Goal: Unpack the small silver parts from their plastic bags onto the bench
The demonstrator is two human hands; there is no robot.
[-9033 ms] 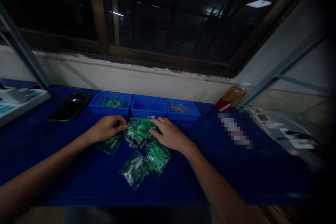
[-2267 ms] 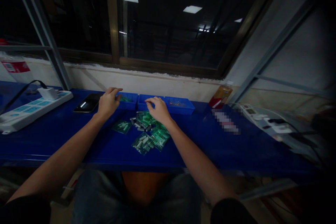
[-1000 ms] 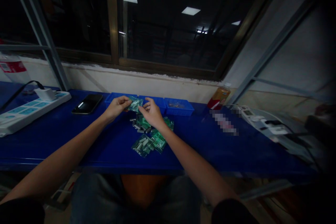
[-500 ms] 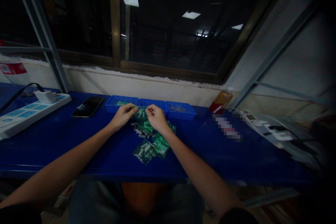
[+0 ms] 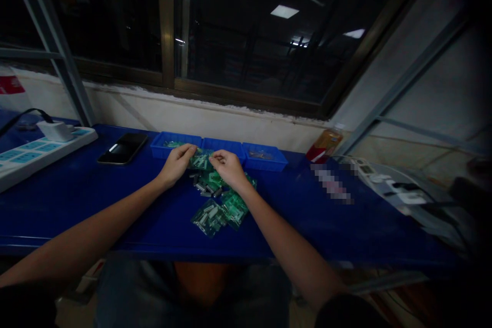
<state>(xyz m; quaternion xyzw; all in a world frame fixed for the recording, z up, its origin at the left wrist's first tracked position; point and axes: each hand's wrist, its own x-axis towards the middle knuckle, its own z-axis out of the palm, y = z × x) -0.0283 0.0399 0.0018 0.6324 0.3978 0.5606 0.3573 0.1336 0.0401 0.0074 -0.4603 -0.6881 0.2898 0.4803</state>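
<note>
Between my two hands is a small clear plastic bag [image 5: 200, 160] with greenish and pale parts inside. My left hand [image 5: 178, 164] pinches the bag's left side between thumb and fingers. The fingers of my right hand [image 5: 227, 166] are closed at its upper right edge. Below lie loose metallic cylinder-like pieces [image 5: 206, 188], too dim to name. Nearer to me, a filled clear bag [image 5: 209, 218] rests flat beside a heap of green-looking bags [image 5: 234, 208]. My right wrist partly covers the heap.
Behind my hands stand three blue trays in a row: the left tray [image 5: 157, 151], middle tray and right tray [image 5: 269, 165]. A phone [image 5: 123, 148] and a white power strip [image 5: 46, 151] lie left. A drink bottle [image 5: 325, 144] and cabled white devices [image 5: 403, 192] are right.
The view has shifted slightly. My right fingers have moved a little left along the bag's top edge, while my left hand keeps its pinch.
</note>
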